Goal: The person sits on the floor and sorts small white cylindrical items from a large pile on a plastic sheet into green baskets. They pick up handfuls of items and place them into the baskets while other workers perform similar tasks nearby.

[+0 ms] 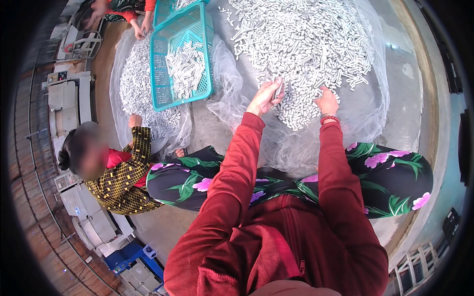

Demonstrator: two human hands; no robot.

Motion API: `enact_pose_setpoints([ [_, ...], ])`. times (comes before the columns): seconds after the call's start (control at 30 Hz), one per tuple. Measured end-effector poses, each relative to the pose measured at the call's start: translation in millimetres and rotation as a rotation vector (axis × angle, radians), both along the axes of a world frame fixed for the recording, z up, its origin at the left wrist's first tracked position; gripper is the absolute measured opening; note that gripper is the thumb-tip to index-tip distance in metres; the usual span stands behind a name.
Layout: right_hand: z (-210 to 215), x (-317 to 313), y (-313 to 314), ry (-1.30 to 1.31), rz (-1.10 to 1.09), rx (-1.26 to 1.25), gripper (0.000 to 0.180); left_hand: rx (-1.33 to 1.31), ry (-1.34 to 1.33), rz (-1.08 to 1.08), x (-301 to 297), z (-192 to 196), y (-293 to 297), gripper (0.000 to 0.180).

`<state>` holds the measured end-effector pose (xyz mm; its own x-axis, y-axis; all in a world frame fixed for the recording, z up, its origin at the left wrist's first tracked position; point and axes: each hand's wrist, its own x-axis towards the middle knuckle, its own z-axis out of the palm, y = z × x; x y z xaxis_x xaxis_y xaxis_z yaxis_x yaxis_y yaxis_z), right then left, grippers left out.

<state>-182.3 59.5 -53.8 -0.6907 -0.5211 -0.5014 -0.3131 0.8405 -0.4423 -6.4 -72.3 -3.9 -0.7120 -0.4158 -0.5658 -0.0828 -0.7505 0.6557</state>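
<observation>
A co-worker (pixel 116 172) sits beside a teal basket (pixel 181 54) as the left hand (pixel 264 96) pinches a few upright grey sticks (pixel 278 90) and the right hand (pixel 327 101), fingers pressed together, rests on the pile (pixel 306 44) just ahead.

The single head camera looks steeply down, close over the hands, at a heap of small white pieces (pixel 306 44).
</observation>
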Motion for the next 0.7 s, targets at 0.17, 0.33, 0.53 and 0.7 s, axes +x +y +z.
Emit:
enact_pose_setpoints([
  [0.17,-10.6,3.5,-1.5,0.026,-0.011,-0.048,0.042,0.092,0.297,0.087,-21.9,42.0,0.4,0.018],
  [0.33,-25.0,-25.1,7.4,-0.752,-0.297,-0.518,0.024,-0.246,-0.068,-0.106,-67.8,27.7,-8.9,0.018],
  [0.53,10.0,-54.6,14.3,-1.103,-0.499,-1.18,0.02,-1.528,-0.855,-0.629,-102.6,-32.9,19.0,0.027],
  [0.7,5.1,-50.1,-5.5,-0.93,-0.558,-0.945,0.025,-1.516,-0.789,-0.822,-90.7,-36.0,11.6,0.025],
])
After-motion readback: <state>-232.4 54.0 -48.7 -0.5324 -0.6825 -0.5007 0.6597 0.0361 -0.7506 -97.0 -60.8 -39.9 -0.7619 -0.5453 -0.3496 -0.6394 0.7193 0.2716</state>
